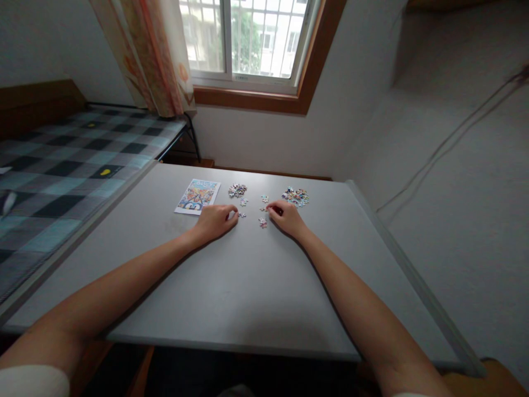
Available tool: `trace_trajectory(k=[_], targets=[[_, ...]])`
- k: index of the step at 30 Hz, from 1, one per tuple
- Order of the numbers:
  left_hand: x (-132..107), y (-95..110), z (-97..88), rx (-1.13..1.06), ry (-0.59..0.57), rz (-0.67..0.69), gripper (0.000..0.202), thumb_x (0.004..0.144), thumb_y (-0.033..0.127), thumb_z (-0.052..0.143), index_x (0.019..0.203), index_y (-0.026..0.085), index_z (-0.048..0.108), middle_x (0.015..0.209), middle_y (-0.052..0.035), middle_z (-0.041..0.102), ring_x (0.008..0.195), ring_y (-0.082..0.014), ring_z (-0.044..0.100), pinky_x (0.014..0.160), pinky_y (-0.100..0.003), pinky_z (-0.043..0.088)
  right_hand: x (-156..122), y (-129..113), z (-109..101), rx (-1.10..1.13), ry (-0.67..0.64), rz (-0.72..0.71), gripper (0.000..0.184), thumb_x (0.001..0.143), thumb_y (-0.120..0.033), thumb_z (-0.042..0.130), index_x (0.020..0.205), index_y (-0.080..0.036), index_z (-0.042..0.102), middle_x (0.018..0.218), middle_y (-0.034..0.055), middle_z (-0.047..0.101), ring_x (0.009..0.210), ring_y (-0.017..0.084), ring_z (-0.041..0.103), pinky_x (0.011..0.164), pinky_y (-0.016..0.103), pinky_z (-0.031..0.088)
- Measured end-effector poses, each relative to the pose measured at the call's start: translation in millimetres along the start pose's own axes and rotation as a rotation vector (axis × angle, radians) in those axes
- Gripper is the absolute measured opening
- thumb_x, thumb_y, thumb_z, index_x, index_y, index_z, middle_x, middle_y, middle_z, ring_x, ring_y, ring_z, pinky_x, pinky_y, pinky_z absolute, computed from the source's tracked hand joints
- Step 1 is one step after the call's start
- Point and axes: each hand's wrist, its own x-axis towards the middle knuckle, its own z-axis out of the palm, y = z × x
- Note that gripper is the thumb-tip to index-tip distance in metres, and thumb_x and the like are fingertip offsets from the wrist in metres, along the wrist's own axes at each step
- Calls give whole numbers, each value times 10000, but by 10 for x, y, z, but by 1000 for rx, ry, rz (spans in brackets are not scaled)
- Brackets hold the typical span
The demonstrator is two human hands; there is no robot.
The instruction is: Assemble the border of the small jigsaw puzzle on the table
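My left hand point(215, 220) rests on the grey table point(248, 286) with its fingers curled and pinched on a small jigsaw piece near its fingertips. My right hand point(285, 216) lies a little to the right, fingers pinched on another piece. Between the hands lie a few loose pieces point(262, 222). Beyond them sit a small heap of pieces point(237, 190) and a larger colourful heap point(296, 196). A printed picture card point(197, 196) lies flat to the left of my left hand.
A bed with a checked blue and black cover point(61, 171) runs along the table's left side. A window point(248, 38) with a curtain point(149, 55) is ahead. A white wall with a cable point(454, 138) stands close on the right.
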Motion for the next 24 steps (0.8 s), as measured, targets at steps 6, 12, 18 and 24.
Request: trace_trajectory(k=[6, 12, 18, 24], targets=[[38, -25, 31, 56, 182, -2, 317, 893, 378, 495, 1110, 222, 666, 1160, -89, 649, 1132, -268, 529, 967, -429, 366, 1, -24, -7, -8, -4, 19, 181, 775, -157, 526, 809, -154, 704, 709, 26, 644, 624, 127, 526, 644, 257, 417], [69, -55, 94, 86, 81, -82, 479, 909, 501, 446, 1332, 290, 520, 1474, -68, 434, 1370, -333, 302, 1047, -552, 264, -2, -24, -10, -2, -4, 11, 171, 776, -156, 538, 818, -156, 704, 725, 29, 659, 630, 126, 530, 644, 255, 421], [82, -70, 124, 107, 11, -70, 500, 929, 546, 379, 1328, 287, 531, 1492, -60, 423, 1393, -352, 273, 1071, -588, 222, -6, -9, 0, -4, -9, 9, 179, 778, -155, 536, 824, -150, 709, 721, 30, 658, 630, 123, 528, 651, 252, 421], [88, -65, 123, 122, 4, -74, 507, 931, 545, 381, 1336, 273, 523, 1489, -72, 429, 1382, -339, 304, 1084, -578, 214, -5, -10, 7, -1, -4, 18, 183, 773, -152, 535, 821, -142, 712, 727, 35, 661, 630, 121, 527, 651, 249, 419]])
